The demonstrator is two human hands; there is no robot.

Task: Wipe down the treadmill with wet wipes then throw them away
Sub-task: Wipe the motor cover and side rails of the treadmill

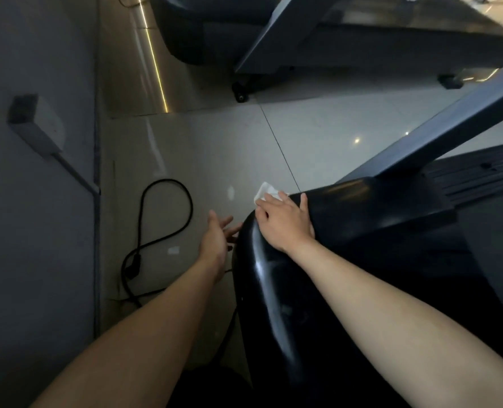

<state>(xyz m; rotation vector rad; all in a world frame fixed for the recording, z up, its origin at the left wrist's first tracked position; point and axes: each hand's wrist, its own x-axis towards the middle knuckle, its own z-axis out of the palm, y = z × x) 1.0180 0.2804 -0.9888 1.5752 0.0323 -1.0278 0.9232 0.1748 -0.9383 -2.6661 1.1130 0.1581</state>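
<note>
White wet wipe [265, 192] sits pressed onto the black treadmill cover [362, 207] under my right hand [284, 222], fingers straight; my left hand [216, 240] hovers just left of it, fingers spread wide, holding nothing.

Pale, glossy tiled floor [215, 148]; a black power cable [132, 265] lies looped on it beside the wall [38, 260]; the black treadmill [376, 219] stands on it; another machine's wheel [241, 94] rests farther off.

Wet wipe [266, 192]: white, crumpled, lying on motor cover edge. Treadmill [362, 219]: glossy black motor cover, grey upright slanting upward.
</note>
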